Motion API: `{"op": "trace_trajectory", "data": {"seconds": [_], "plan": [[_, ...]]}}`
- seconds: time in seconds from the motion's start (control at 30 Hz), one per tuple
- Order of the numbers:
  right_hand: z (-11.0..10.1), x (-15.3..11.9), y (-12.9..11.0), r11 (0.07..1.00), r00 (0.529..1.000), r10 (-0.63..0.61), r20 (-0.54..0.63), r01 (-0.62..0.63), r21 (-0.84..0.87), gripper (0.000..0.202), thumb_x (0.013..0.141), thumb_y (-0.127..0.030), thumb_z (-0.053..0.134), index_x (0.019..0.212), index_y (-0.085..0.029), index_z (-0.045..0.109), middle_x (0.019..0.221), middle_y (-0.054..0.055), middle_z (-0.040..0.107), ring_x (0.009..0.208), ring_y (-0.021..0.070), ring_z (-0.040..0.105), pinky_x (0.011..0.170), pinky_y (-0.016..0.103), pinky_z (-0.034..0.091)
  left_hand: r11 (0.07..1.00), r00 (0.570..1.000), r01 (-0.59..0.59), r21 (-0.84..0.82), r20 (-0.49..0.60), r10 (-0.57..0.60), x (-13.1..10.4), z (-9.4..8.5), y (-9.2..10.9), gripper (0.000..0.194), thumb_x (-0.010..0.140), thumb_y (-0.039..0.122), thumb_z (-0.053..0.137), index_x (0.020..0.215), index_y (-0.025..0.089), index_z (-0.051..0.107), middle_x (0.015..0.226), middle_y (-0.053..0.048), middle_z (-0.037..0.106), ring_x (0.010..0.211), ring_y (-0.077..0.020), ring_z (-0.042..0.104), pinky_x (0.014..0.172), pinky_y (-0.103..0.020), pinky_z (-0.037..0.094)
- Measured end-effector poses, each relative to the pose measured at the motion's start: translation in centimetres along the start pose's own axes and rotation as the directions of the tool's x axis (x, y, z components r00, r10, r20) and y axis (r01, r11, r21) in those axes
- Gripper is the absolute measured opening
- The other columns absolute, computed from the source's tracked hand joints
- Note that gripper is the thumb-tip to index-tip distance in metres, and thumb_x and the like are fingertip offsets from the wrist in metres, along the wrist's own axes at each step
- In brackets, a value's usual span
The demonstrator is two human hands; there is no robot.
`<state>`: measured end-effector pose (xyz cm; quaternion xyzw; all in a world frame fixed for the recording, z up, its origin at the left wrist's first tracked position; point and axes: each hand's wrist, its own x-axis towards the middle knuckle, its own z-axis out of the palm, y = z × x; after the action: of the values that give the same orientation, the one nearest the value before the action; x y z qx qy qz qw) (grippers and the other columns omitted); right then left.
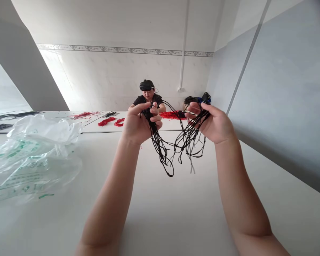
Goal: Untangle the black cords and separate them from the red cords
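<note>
Both hands are raised above the white table (160, 213), with a tangle of thin black cords (162, 149) between them. My left hand (141, 122) has its fingers curled round one bunch of the cords. Another bunch is gripped by my right hand (212, 122), its fingers bent over the strands. Loops and loose ends hang down below both hands, and some strands run across from one bunch to the other.
A clear plastic bag (42, 160) with green print lies on the left. Across the table sits a person (148, 96) in black. Red cord bundles (106, 121) and black cords (16, 114) lie on the far side. Dark items (197, 99) are behind my right hand.
</note>
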<state>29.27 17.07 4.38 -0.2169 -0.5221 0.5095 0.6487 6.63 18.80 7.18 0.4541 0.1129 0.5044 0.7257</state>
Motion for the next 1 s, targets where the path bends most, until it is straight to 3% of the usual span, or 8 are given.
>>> {"op": "trace_trajectory", "data": {"seconds": [0.23,0.43,0.53,0.63,0.7,0.8,0.9,1.0], "plan": [[-4.0,1.1,-0.6,0.967,0.983,-0.101,-0.156,0.134,0.218,0.008,0.078,-0.022,0.064,0.085,-0.024,0.067,0.081,-0.004,0.067,0.078,0.0112,0.064,0.069,0.025,0.053,0.993,0.992,-0.107,-0.046,-0.073,0.103,-0.9,-1.4,2.6,0.010,0.084,0.023,0.053,0.079,0.018,0.060,0.055,0.003,0.056,0.042,-0.0058,0.048,0.049,-0.021,0.042],[-8.0,0.9,-1.3,0.961,0.950,-0.210,-0.231,0.244,0.133,0.014,0.072,-0.017,0.064,0.080,-0.030,0.065,0.068,-0.004,0.063,0.077,0.0143,0.062,0.067,0.029,0.048,0.973,0.961,-0.220,-0.070,-0.187,0.204,-1.5,-2.8,4.2,0.014,0.086,0.020,0.051,0.075,0.021,0.059,0.052,0.003,0.055,0.039,-0.0070,0.046,0.046,-0.022,0.041],[-9.6,0.4,-1.8,0.968,0.945,-0.247,-0.213,0.251,-0.012,0.016,0.074,-0.020,0.062,0.080,-0.035,0.065,0.067,-0.002,0.064,0.090,0.0187,0.062,0.068,0.033,0.046,0.949,0.965,-0.227,-0.219,-0.179,0.190,-1.8,-3.4,4.8,0.014,0.082,0.016,0.049,0.085,0.021,0.061,0.051,0.003,0.055,0.039,-0.0085,0.046,0.045,-0.023,0.042],[-10.4,0.3,-2.0,0.983,0.954,-0.170,-0.249,0.181,0.021,0.018,0.076,-0.017,0.061,0.079,-0.034,0.066,0.065,-0.004,0.065,0.085,0.0147,0.063,0.066,0.029,0.044,0.929,0.977,-0.199,-0.313,-0.134,0.165,-2.0,-3.7,5.1,0.033,0.080,0.015,0.049,0.111,0.019,0.058,0.052,0.003,0.058,0.042,-0.0099,0.048,0.045,-0.024,0.043],[-10.2,0.6,-1.7,0.985,0.954,-0.087,-0.286,0.126,0.119,0.015,0.077,-0.016,0.060,0.078,-0.029,0.066,0.061,-0.005,0.063,0.073,0.0100,0.063,0.062,0.025,0.044,0.936,0.981,-0.183,-0.300,-0.119,0.153,-1.9,-3.4,5.0,0.042,0.082,0.016,0.048,0.124,0.016,0.053,0.054,0.003,0.061,0.043,-0.0099,0.049,0.046,-0.024,0.043],[-8.5,1.2,-1.0,0.977,0.963,0.008,-0.269,0.050,0.206,0.011,0.074,-0.018,0.065,0.083,-0.026,0.066,0.063,-0.006,0.064,0.064,0.0069,0.061,0.057,0.020,0.045,0.969,0.979,-0.177,-0.170,-0.134,0.156,-1.4,-2.8,4.1,0.039,0.083,0.013,0.047,0.121,0.016,0.057,0.056,0.002,0.061,0.045,-0.0084,0.052,0.048,-0.021,0.045],[-5.7,1.2,-0.4,0.984,0.978,0.052,-0.201,-0.016,0.178,0.016,0.071,-0.023,0.071,0.087,-0.025,0.067,0.075,-0.007,0.068,0.070,0.0086,0.064,0.058,0.020,0.050,0.986,0.982,-0.157,0.061,-0.100,0.163,-0.7,-1.9,2.6,0.031,0.079,0.010,0.054,0.108,0.011,0.065,0.060,0.000,0.060,0.050,-0.0076,0.054,0.052,-0.020,0.047],[-2.8,0.8,0.0,0.996,0.992,0.069,-0.110,-0.062,0.068,0.015,0.074,-0.029,0.071,0.087,-0.023,0.069,0.092,-0.002,0.070,0.084,0.0135,0.066,0.065,0.024,0.054,0.942,0.993,-0.111,0.317,-0.013,0.121,-0.3,-1.0,0.9,0.025,0.076,0.016,0.065,0.100,0.009,0.070,0.072,-0.004,0.064,0.062,-0.0104,0.060,0.058,-0.022,0.049]]}}
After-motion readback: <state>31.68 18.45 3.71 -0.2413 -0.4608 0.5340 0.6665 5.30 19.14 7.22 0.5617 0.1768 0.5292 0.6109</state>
